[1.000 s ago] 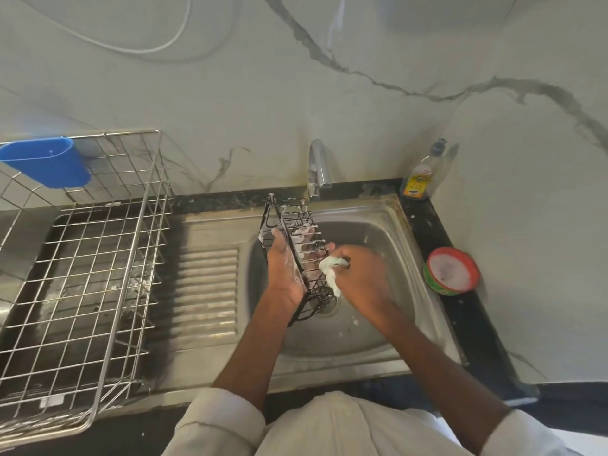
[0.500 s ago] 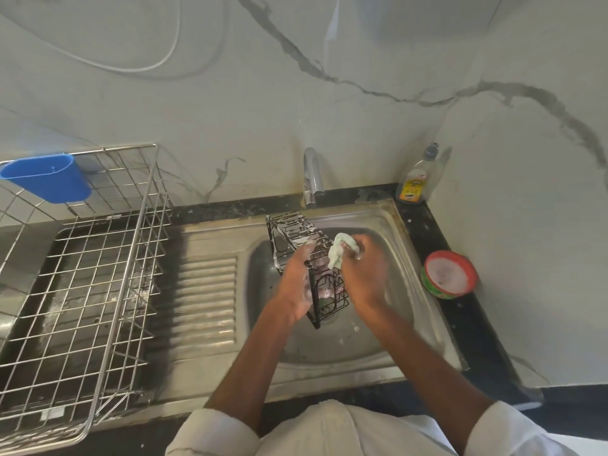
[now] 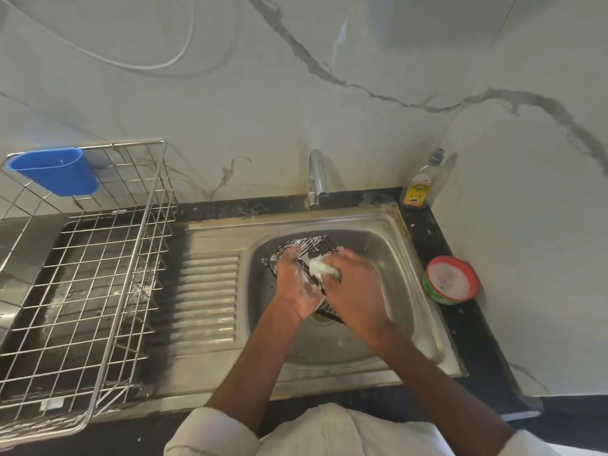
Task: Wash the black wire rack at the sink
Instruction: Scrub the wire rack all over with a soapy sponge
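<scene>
Rack location: black wire rack [image 3: 301,246] held tilted inside the steel sink [image 3: 399,255], above the drain, below and in front of the tap [image 3: 317,177].
Left hand: left hand [image 3: 297,286] clasps the rack's near-left side; fingers [image 3: 289,258] curled over the wires, coated in suds.
Right hand: right hand [image 3: 353,284] grips a pale, foamy sponge [image 3: 320,268] and presses it against the rack's upper face; fingers closed round the sponge.
Weight, judged: light; carried off the basin floor by one hand.
Stiffness, judged: rigid welded wire; no visible flex under the scrubbing pressure.
Slip risk, judged: high; thin coated wires and soapy skin, so a twist out of the grip is likely.
Damage risk, judged: low for the rack; a drop would mainly clatter in the basin.
Recommended hold: along a thicker frame edge or corner, fingers hooked through the grid openings rather than pinching single wires.
Water: no stream visible from the tap.
Nearby: detergent bottle [image 3: 419,189] and red-rimmed soap tub [image 3: 450,279] on the dark surface [image 3: 467,327] right of the sink.
</scene>
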`<state>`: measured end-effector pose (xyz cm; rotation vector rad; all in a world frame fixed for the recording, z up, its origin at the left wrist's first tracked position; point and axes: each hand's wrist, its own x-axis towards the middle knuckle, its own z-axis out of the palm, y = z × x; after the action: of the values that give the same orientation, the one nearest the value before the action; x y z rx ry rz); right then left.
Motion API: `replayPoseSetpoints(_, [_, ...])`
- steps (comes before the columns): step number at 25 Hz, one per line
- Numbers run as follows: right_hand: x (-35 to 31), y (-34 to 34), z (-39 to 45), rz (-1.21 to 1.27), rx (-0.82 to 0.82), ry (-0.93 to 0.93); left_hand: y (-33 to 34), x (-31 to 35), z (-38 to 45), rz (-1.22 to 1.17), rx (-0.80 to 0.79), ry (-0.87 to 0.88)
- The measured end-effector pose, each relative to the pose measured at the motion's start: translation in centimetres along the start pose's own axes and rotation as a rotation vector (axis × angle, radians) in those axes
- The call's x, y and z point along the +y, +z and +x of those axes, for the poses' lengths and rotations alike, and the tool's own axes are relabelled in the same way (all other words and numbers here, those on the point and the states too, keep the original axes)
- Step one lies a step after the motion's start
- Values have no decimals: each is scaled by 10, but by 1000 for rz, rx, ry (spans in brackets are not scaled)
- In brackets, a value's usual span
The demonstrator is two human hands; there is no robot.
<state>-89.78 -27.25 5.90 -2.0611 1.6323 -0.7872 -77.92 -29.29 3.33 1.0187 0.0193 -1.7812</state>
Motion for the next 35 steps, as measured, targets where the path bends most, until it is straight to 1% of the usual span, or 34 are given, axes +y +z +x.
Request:
replayPoseSetpoints(1, [-8,1,9,43,11,-1,1,-2,1,14,24,-13])
replayPoseSetpoints(3, [-18,1,20,54,29,-114,2,-3,3,-13,41,-29])
replayPoseSetpoints(4, [-17,-1,22,50,3,-143,0,-1,3,-30,36,-24])
replayPoseSetpoints(5, [-11,-3,26,31,-12,-112,1,0,2,-32,15,-21])
replayPoseSetpoints(7, [-2,-7,30,-37,17,13,-5,1,2,-27,-19,-1])
replayPoseSetpoints(8, [-2,-6,30,-32,22,-8,-8,0,4,-40,-14,-6])
replayPoseSetpoints(10, [-3,-1,29,28,-33,-136,-10,0,5,-44,-15,-17])
replayPoseSetpoints(11, [-3,-2,29,47,-36,-135,-10,1,4,-39,-43,-19])
replayPoseSetpoints(13, [0,-4,34,17,33,-26,-9,0,5,9,-95,7])
replayPoseSetpoints(14, [0,-4,34,18,32,-20,-8,-1,5,20,-114,4])
replayPoseSetpoints(16, [0,-1,30,51,-25,-114,-7,0,5,54,-83,-27])
replayPoseSetpoints(17, [-2,-3,32,75,-24,-94,-7,1,6,62,-67,-27])
replayPoseSetpoints(19, [-2,-11,44,145,74,70,-10,2,12,107,-77,7])
replayPoseSetpoints(20, [-3,-14,50,169,109,108,-11,3,15,75,-90,12])
replayPoseSetpoints(21, [-3,-15,54,172,121,91,-12,4,18,49,-84,14])
replayPoseSetpoints(24, [5,-4,37,135,131,-73,-15,12,20,3,-69,34])
replayPoseSetpoints(25, [14,-1,25,101,107,-68,-17,15,19,-2,-73,47])
replayPoseSetpoints(28, [45,-6,0,-1,-106,138,-22,17,21,23,-4,87])
replayPoseSetpoints(29, [49,-10,-2,-39,-170,172,-24,15,22,52,17,93])
replayPoseSetpoints(31, [45,-17,4,-24,-224,180,-24,11,23,130,59,86])
replayPoseSetpoints(32, [38,-19,14,47,-203,166,-21,8,22,150,67,82])
replayPoseSetpoints(33, [29,-20,28,156,-147,170,-18,6,21,163,57,83])
replayPoseSetpoints(35, [9,-17,53,360,24,236,-12,6,15,157,18,58])
